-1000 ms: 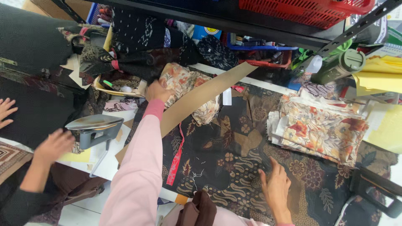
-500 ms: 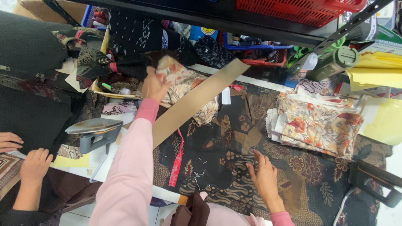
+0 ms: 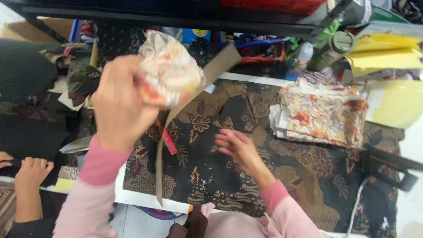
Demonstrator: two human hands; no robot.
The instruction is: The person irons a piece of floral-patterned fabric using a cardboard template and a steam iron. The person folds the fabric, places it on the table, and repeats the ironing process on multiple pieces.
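My left hand [image 3: 118,102] is raised close to the camera and grips a bunched floral fabric bundle [image 3: 169,70] in cream, orange and red. A long brown cardboard strip [image 3: 194,99] slants under the bundle from the shelf down to the table's near edge. My right hand [image 3: 240,149] hovers with fingers apart over the dark batik cloth [image 3: 229,176] that covers the table. It holds nothing. Both my sleeves are pink.
A stack of floral fabric pieces [image 3: 321,117] lies at the right. Yellow paper sheets [image 3: 387,53] and a green bottle [image 3: 330,50] sit beyond it. An iron [image 3: 72,145] rests at the left, near another person's hands [image 3: 31,169]. A dark shelf [image 3: 154,15] overhangs the back.
My left hand has lifted the floral bundle off the table toward the camera. My right hand has moved left and up across the batik cloth. The view has tilted.
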